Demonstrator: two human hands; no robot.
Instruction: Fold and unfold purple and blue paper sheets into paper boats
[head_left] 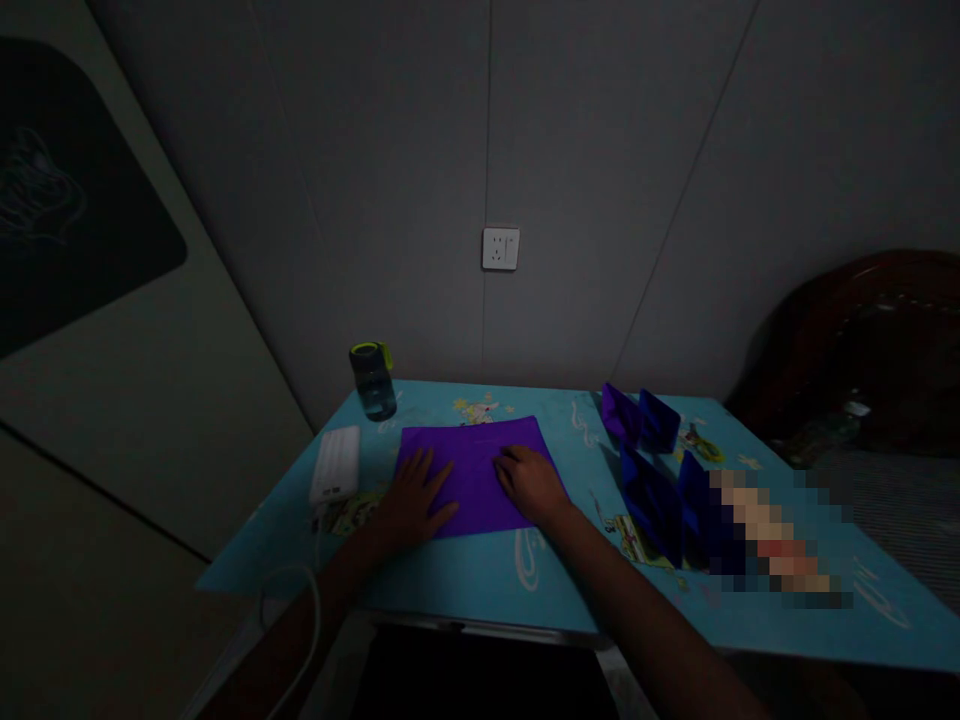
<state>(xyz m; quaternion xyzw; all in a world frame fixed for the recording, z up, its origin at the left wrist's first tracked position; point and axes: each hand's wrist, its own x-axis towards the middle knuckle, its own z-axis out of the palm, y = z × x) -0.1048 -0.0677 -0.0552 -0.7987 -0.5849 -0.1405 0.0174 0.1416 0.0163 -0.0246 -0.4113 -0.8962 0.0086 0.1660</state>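
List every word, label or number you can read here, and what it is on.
No text is legible.
Light blue printed tablecloth: white marks, too blurred to read.
Flat purple paper sheet: no print visible.
White rectangular power bank, white wall socket: no label readable.

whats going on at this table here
A person has both hands flat on a purple paper sheet on a light blue table, left hand at its near left corner, right hand toward its right edge. Folded purple and blue paper pieces stand to the right; a bottle and white power bank sit left.
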